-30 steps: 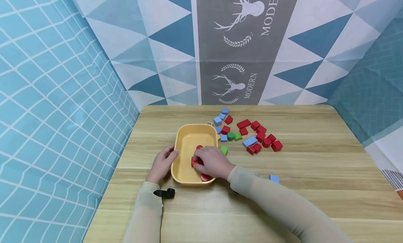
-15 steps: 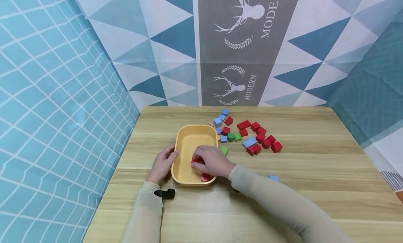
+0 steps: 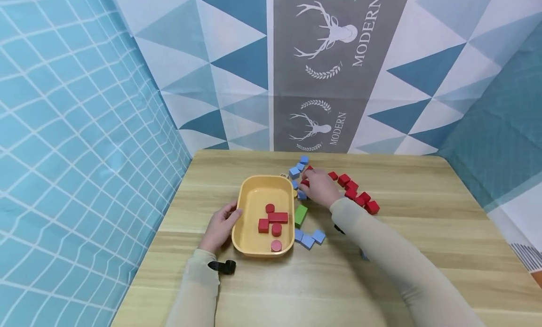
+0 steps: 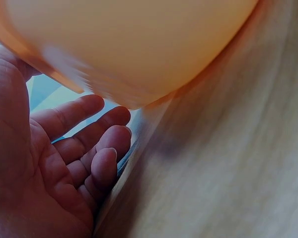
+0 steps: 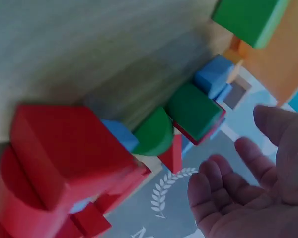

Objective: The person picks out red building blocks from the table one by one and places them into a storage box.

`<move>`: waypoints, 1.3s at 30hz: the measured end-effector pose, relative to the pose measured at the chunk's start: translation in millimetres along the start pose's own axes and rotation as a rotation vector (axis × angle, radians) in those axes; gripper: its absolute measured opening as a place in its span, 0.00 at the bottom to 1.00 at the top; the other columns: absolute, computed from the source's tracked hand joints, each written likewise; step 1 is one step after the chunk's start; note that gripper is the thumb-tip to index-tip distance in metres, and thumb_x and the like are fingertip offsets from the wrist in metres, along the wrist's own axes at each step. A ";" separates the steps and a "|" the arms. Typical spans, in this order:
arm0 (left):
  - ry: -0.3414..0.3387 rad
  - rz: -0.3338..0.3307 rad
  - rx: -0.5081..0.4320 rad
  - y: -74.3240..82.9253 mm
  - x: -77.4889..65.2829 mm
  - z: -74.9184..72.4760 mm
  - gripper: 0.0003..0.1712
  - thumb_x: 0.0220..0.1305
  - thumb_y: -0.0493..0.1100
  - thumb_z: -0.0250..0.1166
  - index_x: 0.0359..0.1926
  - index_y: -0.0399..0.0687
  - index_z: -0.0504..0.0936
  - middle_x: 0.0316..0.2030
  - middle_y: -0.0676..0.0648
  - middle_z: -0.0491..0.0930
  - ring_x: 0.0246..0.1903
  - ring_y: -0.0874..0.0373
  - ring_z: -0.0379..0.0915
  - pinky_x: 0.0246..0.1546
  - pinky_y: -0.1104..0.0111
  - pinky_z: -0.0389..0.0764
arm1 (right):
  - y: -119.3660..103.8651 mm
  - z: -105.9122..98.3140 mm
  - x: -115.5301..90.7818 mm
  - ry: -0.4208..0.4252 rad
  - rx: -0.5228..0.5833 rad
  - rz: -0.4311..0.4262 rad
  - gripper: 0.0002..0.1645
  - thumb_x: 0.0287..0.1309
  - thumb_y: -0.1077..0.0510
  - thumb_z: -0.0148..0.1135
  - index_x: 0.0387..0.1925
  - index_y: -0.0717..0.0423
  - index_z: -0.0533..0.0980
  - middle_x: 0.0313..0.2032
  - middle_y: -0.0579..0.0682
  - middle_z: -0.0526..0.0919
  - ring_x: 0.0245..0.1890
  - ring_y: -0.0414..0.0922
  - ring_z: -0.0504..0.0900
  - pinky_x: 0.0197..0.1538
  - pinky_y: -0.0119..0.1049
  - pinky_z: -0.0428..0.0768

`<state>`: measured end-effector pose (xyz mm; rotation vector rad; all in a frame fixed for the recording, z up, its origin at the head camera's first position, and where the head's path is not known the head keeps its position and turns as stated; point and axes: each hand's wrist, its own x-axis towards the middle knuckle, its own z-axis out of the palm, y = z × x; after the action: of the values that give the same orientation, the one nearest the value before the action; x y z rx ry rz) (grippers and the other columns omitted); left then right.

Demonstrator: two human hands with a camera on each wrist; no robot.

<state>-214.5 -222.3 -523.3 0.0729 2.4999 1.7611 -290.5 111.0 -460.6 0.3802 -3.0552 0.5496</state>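
Note:
A yellow plastic tray (image 3: pixel 247 233) stands on the table. My left hand (image 3: pixel 220 226) holds its left side, thumb over the rim and the other fingers against the outside wall (image 4: pixel 124 59). Inside lie a long red block (image 3: pixel 278 218), a red cube (image 3: pixel 263 226) and several round red blocks (image 3: pixel 276 230). My right hand (image 3: pixel 319 188) reaches over the pile beyond the tray's right side, fingertips right at a red block (image 3: pixel 305 182). In the right wrist view its fingers are loosely spread with nothing between them, beside a green block (image 5: pixel 193 111) and a green half-round block (image 5: pixel 156 134).
More red blocks (image 3: pixel 350 194) lie to the right of my right hand. Several blue blocks (image 3: pixel 294 172) sit at the back. A long green block (image 3: pixel 300 215) and blue blocks (image 3: pixel 307 242) lie by the tray's right wall. A patterned cloth (image 3: pixel 237 82) hangs behind the wooden table.
My right hand has let go of the red blocks in the tray and moved up and right to the pile. My left hand stays at the tray. The head view has tilted up slightly.

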 end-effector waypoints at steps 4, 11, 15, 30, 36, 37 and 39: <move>0.006 -0.004 0.009 2.3 -2.0 1.5 0.32 0.80 0.52 0.62 0.76 0.43 0.73 0.67 0.34 0.81 0.64 0.43 0.80 0.63 0.57 0.82 | 4.2 8.0 1.0 -0.043 -0.042 -0.032 0.18 0.70 0.47 0.70 0.53 0.54 0.84 0.45 0.53 0.86 0.46 0.51 0.82 0.55 0.50 0.87; 0.015 -0.010 -0.010 1.8 -6.8 3.3 0.31 0.79 0.53 0.63 0.75 0.44 0.75 0.66 0.36 0.82 0.63 0.44 0.81 0.64 0.57 0.82 | 2.2 17.9 1.1 -0.038 -0.058 -0.024 0.11 0.71 0.53 0.70 0.49 0.54 0.84 0.46 0.54 0.84 0.47 0.51 0.82 0.56 0.49 0.87; 0.026 -0.017 -0.032 0.0 -9.7 5.5 0.30 0.79 0.52 0.63 0.74 0.44 0.76 0.63 0.36 0.84 0.58 0.46 0.83 0.57 0.63 0.84 | 2.4 20.5 -0.4 -0.034 -0.028 0.016 0.10 0.70 0.57 0.69 0.50 0.54 0.82 0.44 0.54 0.85 0.45 0.51 0.83 0.54 0.49 0.88; 0.047 0.006 -0.006 1.1 -7.0 -0.1 0.29 0.79 0.52 0.62 0.73 0.42 0.77 0.60 0.34 0.85 0.53 0.50 0.85 0.50 0.69 0.85 | -61.8 -17.9 -10.8 0.247 0.271 -0.133 0.13 0.72 0.51 0.69 0.52 0.51 0.82 0.46 0.50 0.88 0.42 0.48 0.83 0.44 0.43 0.85; 0.033 -0.010 -0.014 -1.1 -6.0 2.1 0.29 0.80 0.51 0.62 0.73 0.43 0.77 0.57 0.34 0.86 0.49 0.52 0.86 0.46 0.69 0.86 | -93.1 24.8 -28.9 -0.009 0.239 -0.363 0.14 0.72 0.51 0.70 0.53 0.50 0.81 0.44 0.45 0.87 0.41 0.42 0.82 0.46 0.36 0.84; 0.031 -0.017 -0.022 -1.1 -6.1 2.7 0.29 0.79 0.51 0.62 0.73 0.44 0.77 0.57 0.35 0.86 0.48 0.52 0.86 0.45 0.69 0.87 | -93.7 32.9 -30.8 -0.020 0.207 -0.380 0.13 0.71 0.50 0.70 0.51 0.49 0.82 0.43 0.44 0.87 0.40 0.41 0.82 0.46 0.36 0.83; 0.033 -0.019 -0.023 -1.1 -6.2 3.1 0.29 0.79 0.52 0.63 0.73 0.44 0.77 0.56 0.35 0.87 0.48 0.53 0.86 0.45 0.69 0.86 | -93.4 45.7 -32.8 -0.009 0.133 -0.412 0.10 0.71 0.50 0.71 0.48 0.47 0.83 0.39 0.42 0.88 0.37 0.40 0.82 0.45 0.35 0.83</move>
<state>-208.0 -220.3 -525.1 0.0188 2.4937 1.7974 -234.9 18.1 -473.4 0.9850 -2.8290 0.7217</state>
